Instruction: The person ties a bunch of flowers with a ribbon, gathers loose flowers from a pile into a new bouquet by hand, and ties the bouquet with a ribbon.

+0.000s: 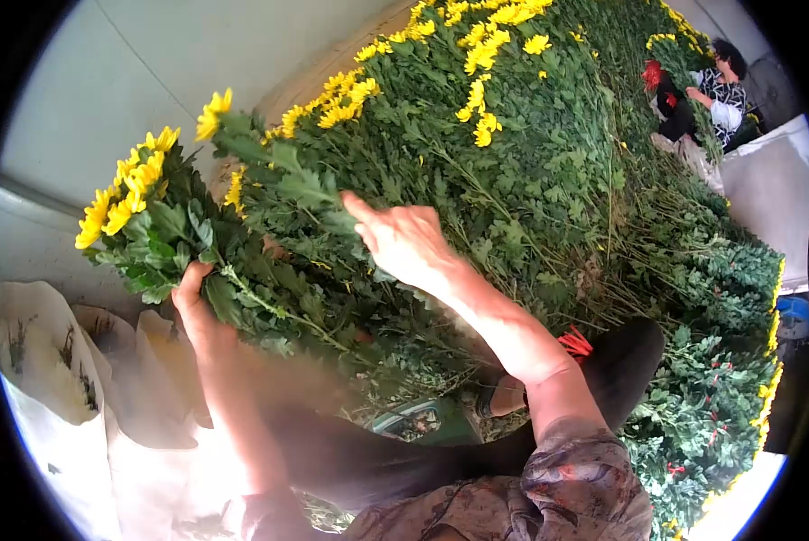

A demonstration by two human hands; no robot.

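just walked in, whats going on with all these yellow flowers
The person's left hand holds a bunch of yellow flowers. Their right hand appears to hold another flower stem, slightly blurred, beside it. A big leafy heap spreads beyond, with another person at its far right.

The upper left of the frame is filled by a pale grey-green wall (179,54), crossed by a thin dark line (138,56) and edged at upper centre by a tan strip (332,61). At lower left, whitish sheeting (39,334) is marked by dark stains and partly washed out by strong light. At right, a pale cover (774,176) is seen above a small blue object (794,313), which cannot be identified.
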